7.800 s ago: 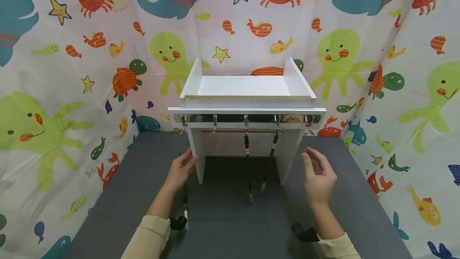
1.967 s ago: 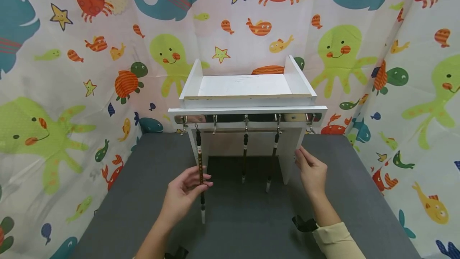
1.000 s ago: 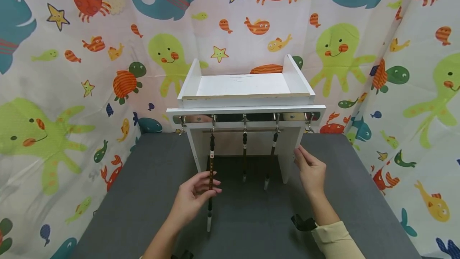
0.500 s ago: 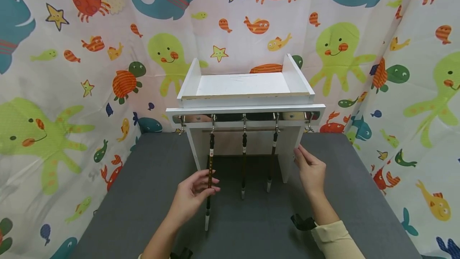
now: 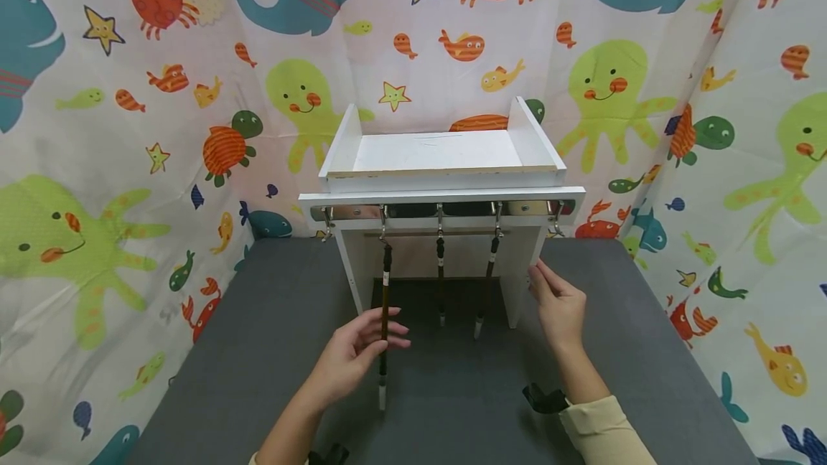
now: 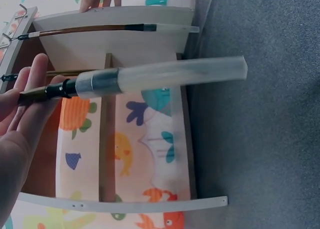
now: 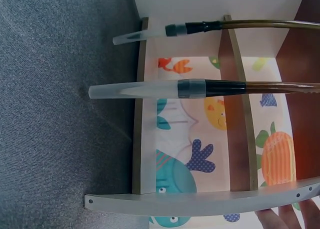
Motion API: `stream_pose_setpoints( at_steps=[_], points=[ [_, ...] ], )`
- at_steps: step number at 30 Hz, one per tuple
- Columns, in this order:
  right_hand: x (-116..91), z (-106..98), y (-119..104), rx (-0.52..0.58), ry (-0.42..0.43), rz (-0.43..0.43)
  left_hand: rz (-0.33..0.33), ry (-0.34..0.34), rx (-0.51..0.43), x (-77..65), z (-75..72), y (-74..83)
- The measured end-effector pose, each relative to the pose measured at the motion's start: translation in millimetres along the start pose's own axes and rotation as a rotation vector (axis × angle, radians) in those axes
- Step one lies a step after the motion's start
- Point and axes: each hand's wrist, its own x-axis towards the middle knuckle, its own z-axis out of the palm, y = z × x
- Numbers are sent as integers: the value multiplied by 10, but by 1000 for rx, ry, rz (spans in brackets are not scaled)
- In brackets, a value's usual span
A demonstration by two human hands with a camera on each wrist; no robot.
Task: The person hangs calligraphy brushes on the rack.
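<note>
My left hand (image 5: 349,357) pinches the dark shaft of a calligraphy brush (image 5: 385,285) between thumb and fingers. The brush hangs upright, its top right at the tip of the second hook from the left (image 5: 384,224). In the left wrist view its translucent cap (image 6: 182,77) points away from the hand. Two more capped brushes hang from the middle hook (image 5: 441,224) and the hook to its right. The right wrist view shows both caps, the larger cap (image 7: 135,90) nearer. My right hand (image 5: 558,307) grips the edge of the white rack's right side panel (image 5: 520,278).
The white rack (image 5: 442,179) stands on a grey surface (image 5: 278,307), with an open shelf on top and a metal hook strip (image 5: 413,211) along its front. A curtain with sea-animal prints (image 5: 400,6) surrounds it at the back and sides.
My left hand has moved from the left side panel to under the second hook, bringing the brush right. My right hand has come onto the right panel. Lately the brush top shifted slightly right.
</note>
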Motion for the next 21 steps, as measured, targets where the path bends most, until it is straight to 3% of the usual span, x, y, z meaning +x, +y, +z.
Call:
stream_pose_setpoints(
  at_steps=[10,21],
  points=[
    [14,-6,-45,20,0,21,-6,-49,-126,28,-26,-32],
    [-91,-19,-377,14,-37,2,-3,-64,-181,17,-29,-32]
  ],
)
